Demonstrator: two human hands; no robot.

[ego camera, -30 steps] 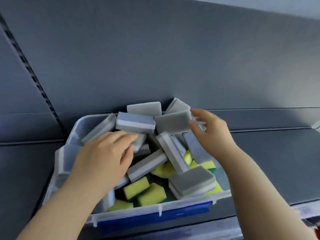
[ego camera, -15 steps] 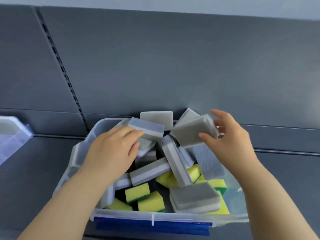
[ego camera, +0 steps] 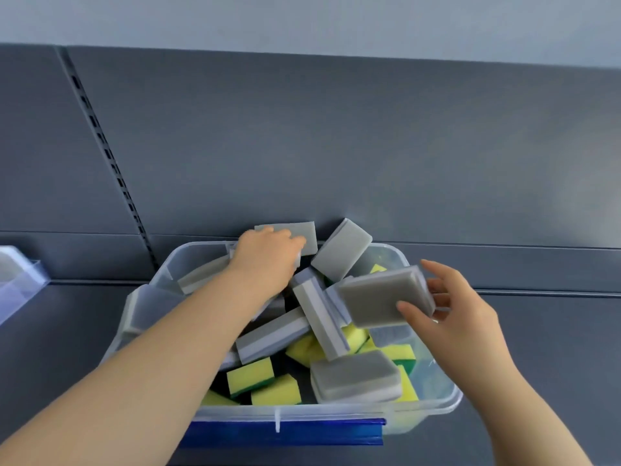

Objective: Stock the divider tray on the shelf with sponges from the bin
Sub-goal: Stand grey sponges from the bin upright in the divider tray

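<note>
A clear plastic bin (ego camera: 433,410) with a blue front handle sits on the dark shelf and holds several grey-and-white sponges and several yellow-and-green ones. My right hand (ego camera: 460,317) holds one grey sponge (ego camera: 379,295) lifted above the bin's right side, thumb under it and fingers behind. My left hand (ego camera: 265,260) reaches to the bin's back and lies over a grey sponge (ego camera: 302,235) that leans on the back wall; the grip under the palm is hidden. A corner of a clear divider tray (ego camera: 20,280) shows at the far left.
The dark grey shelf back panel (ego camera: 336,146) rises right behind the bin, with a slotted upright (ego camera: 111,163) at the left. Bare shelf surface (ego camera: 554,348) lies to the right of the bin and between the bin and the tray.
My right hand has lifted the grey sponge up and toward me, away from the pile. My left hand has moved from the bin's middle to the grey sponge at the back.
</note>
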